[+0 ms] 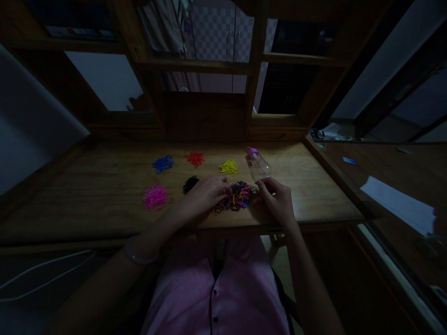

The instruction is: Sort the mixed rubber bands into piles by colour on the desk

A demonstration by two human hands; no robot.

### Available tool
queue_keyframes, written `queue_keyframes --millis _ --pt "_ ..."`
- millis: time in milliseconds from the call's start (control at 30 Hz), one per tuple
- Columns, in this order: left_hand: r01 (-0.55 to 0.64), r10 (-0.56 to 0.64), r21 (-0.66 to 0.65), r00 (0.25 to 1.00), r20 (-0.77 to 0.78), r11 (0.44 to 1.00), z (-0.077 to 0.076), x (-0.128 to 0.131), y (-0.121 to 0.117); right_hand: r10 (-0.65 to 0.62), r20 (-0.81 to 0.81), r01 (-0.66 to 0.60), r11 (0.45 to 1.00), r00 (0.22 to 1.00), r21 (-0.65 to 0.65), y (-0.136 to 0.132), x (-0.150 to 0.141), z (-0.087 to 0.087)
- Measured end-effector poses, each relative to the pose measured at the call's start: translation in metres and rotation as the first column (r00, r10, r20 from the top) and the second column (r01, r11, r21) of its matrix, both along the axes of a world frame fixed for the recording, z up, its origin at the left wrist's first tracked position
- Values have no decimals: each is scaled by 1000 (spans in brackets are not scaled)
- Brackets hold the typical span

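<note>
A mixed pile of small coloured rubber bands [239, 195] lies near the desk's front edge, between my hands. My left hand [211, 190] rests at the pile's left side, fingers curled together over the bands; what the fingertips hold is hidden. On the right side, my right hand [279, 200] has thumb and forefinger pinched together by the pile's edge, with anything between them too small to make out. Black bands [190, 184] sit partly behind my left hand. Sorted heaps of pink bands [155, 197], blue bands [163, 164], red bands [195, 159] and yellow bands [228, 167] lie apart.
A clear bottle with a pink cap [260, 165] lies on its side just beyond my right hand. The wooden desk [104, 186] is backed by an open shelf frame [195, 67]. White paper [398, 204] lies on a surface to the right.
</note>
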State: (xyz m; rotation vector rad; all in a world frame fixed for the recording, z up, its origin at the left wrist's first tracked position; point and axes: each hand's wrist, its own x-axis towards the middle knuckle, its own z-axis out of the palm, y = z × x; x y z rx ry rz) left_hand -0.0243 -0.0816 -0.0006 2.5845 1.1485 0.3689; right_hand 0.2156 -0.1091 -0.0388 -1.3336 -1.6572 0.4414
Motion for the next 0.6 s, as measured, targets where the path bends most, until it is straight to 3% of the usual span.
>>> queue_keyframes --millis 167,367,500,600 --pt "9 -8 -33 999 34 999 2 -3 3 7 6 -7 1000 1000 -2 0 0 0" --pt "-21 35 -96 989 141 995 18 -7 -3 13 2 -13 1000 1000 -2 1 1 -1" --pt "-113 168 -246 961 217 963 19 -6 -3 15 7 -15 1000 1000 2 1 0 0" --pt "-92 227 -371 913 340 924 14 -6 -1 18 9 -18 1000 1000 2 1 1 0"
